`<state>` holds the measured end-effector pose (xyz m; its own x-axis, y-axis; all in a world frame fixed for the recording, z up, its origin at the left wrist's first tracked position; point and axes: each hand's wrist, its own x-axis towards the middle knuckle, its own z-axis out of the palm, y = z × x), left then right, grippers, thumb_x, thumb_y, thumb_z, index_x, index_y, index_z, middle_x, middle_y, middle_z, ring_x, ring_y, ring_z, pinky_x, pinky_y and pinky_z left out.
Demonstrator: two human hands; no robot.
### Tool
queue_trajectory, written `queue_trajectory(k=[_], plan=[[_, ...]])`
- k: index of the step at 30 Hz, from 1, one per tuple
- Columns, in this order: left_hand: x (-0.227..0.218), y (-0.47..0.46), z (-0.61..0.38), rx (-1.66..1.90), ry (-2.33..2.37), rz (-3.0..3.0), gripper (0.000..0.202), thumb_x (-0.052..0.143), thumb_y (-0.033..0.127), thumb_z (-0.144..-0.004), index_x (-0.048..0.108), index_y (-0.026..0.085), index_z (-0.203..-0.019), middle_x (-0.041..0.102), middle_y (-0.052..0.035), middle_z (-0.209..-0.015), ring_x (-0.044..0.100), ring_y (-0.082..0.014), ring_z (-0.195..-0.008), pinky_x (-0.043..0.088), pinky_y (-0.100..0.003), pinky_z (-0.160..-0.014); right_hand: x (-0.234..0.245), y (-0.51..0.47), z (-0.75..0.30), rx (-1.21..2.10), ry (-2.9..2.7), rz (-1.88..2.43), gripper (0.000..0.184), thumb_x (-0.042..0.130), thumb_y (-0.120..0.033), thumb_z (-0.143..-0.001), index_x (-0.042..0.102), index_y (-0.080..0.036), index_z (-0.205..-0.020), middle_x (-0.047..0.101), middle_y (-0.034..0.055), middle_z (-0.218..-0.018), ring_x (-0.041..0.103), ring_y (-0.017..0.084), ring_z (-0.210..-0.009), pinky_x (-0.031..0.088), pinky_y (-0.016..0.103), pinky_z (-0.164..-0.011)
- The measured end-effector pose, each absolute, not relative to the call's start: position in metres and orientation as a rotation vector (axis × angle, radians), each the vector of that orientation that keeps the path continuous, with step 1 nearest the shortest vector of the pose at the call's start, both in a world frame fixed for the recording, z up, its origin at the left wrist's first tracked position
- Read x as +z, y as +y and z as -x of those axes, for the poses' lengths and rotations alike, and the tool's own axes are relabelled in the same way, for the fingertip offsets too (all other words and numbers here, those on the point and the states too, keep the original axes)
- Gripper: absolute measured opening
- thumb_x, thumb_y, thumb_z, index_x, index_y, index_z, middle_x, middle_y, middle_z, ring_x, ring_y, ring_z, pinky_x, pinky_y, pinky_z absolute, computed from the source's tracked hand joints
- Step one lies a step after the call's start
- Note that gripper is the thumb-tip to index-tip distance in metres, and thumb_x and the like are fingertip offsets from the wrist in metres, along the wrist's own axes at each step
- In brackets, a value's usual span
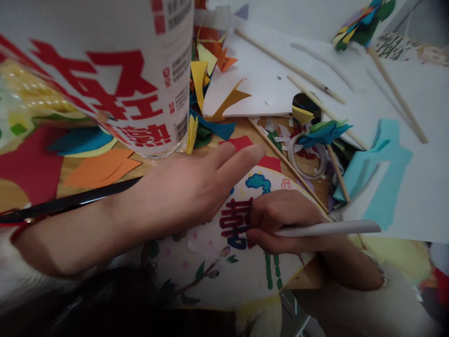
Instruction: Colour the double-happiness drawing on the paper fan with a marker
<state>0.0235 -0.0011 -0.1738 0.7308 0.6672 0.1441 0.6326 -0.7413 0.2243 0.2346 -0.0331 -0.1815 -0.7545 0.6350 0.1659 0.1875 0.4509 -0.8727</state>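
My left hand [182, 187] lies flat with fingers stretched out on a round white paper [224, 262] decorated with coloured characters, flowers and a blue cloud. My right hand [280, 220] is closed around a white pen or marker [329, 228], its tip down on the red and blue characters in the middle of that paper. The paper rests on a wooden table [308, 276].
A large clear bottle with red lettering [115, 75] stands close at the upper left. Black scissors [70, 201], orange and red paper pieces [101, 171], folded coloured scraps [206, 93], a tape roll [307, 157], wooden sticks [287, 65], white sheets and a light blue cutout [382, 168] surround the work.
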Motion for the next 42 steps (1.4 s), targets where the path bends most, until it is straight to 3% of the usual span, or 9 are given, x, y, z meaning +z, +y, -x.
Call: queue_trajectory(k=[11, 19, 42], plan=[[-0.1687, -0.0003, -0.0255, 0.176, 1.083, -2.704, 0.041, 0.029, 0.023, -0.091, 0.029, 0.026, -0.132, 0.052, -0.0117, -0.128, 0.066, -0.0247, -0.083, 0.047, -0.03, -0.051, -0.1788, -0.0338, -0.2347, 1.278, -2.234, 0.728, 0.032, 0.058, -0.013, -0.082, 0.039, -0.018, -0.057, 0.05, -0.0049, -0.053, 0.05, 0.006, -0.052, 0.034, 0.02, -0.051], [-0.1768, -0.0024, -0.0249, 0.3, 1.108, -2.737, 0.043, 0.03, 0.026, -0.09, 0.025, 0.028, -0.132, 0.056, -0.0092, -0.123, 0.064, -0.0204, -0.071, 0.041, -0.027, -0.044, -0.1761, -0.0326, -0.2323, 1.316, -2.206, 0.766, 0.034, 0.056, -0.012, -0.082, 0.036, -0.018, -0.056, 0.048, -0.0054, -0.052, 0.046, 0.006, -0.05, 0.032, 0.02, -0.05], [-0.1729, -0.0011, -0.0265, 0.251, 1.115, -2.718, 0.044, 0.032, 0.024, -0.089, 0.03, 0.029, -0.132, 0.054, -0.0099, -0.125, 0.064, -0.0213, -0.071, 0.04, -0.027, -0.044, -0.1746, -0.0325, -0.2337, 1.439, -2.157, 0.805, 0.035, 0.057, -0.009, -0.081, 0.034, -0.017, -0.056, 0.042, -0.0063, -0.053, 0.041, 0.004, -0.049, 0.031, 0.018, -0.048]])
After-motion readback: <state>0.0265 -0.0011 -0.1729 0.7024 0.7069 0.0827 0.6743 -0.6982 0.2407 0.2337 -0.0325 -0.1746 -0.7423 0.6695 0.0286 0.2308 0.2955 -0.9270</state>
